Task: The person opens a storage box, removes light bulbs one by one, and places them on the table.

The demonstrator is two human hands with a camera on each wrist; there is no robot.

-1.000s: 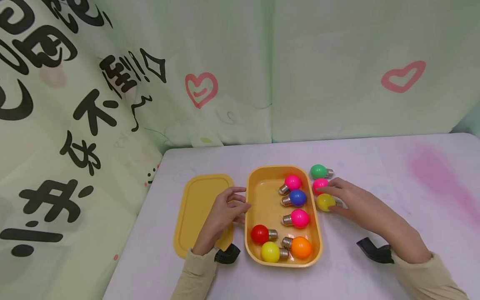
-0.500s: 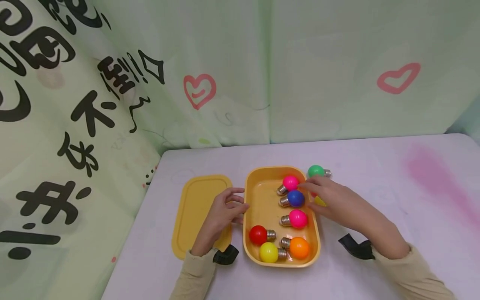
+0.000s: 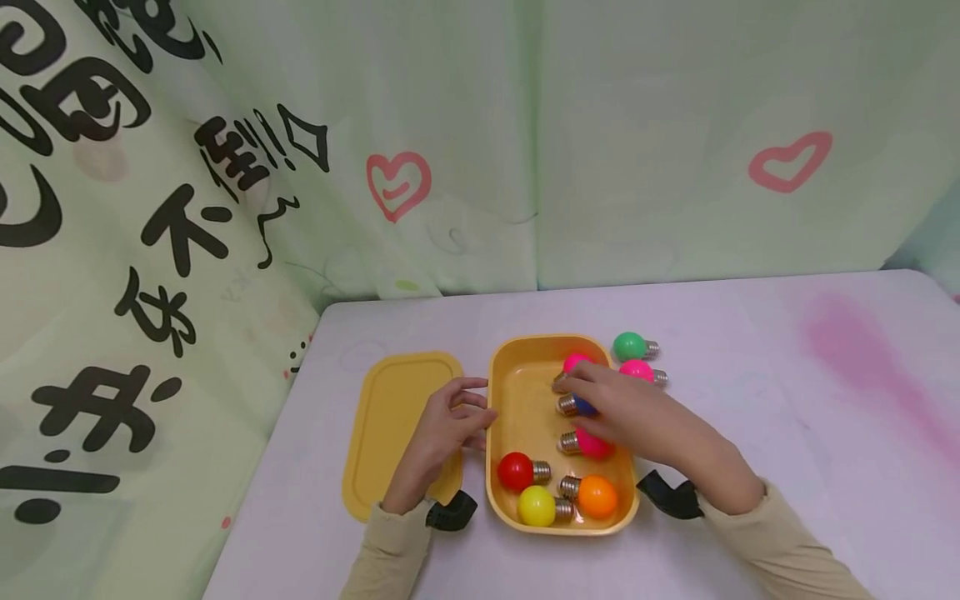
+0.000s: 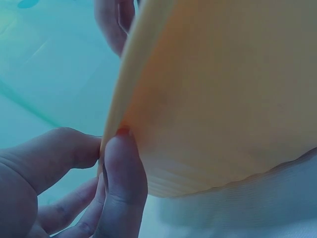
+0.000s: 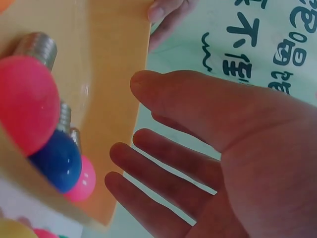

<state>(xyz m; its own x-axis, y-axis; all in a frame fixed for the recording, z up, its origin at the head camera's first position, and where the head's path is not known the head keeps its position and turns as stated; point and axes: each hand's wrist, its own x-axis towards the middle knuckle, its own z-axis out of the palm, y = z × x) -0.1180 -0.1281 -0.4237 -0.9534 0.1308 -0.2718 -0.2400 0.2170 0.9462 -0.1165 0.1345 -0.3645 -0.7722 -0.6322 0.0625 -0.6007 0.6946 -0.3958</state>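
Left hand (image 3: 450,425) has thumb and finger pinched on the left rim of the tray (image 3: 525,417), presumably to stop it sliding on the bench (image 3: 750,542). Right hand (image 3: 633,417) reaches in over the right rim, above the bulbs along that side; wrist view has the fingers spread, nothing seen between them and the thumb. Any contact with a bulb: can't tell. Tray sits mid-bench, long axis near-to-far, lid (image 3: 401,417) flat to its left, roughly parallel, likely parked there to keep the right side accessible. Six bulbs inside, all on their sides; the walls should contain any roll. Far pink bulb (image 3: 576,362): base left and toward the person. Blue bulb (image 3: 576,405) and nearer pink bulb (image 3: 592,446): axes about crosswise, bases left. Orange bulb (image 3: 598,497): base left, slightly away from the person. Red bulb (image 3: 515,472) and yellow bulb (image 3: 537,506) face the other way, bases right. Outside, just beyond the right rim: green bulb (image 3: 629,346) and third pink bulb (image 3: 637,370), both bases right, plus a second yellow one (image 5: 11,229), only partly in the right wrist view, direction unclear.
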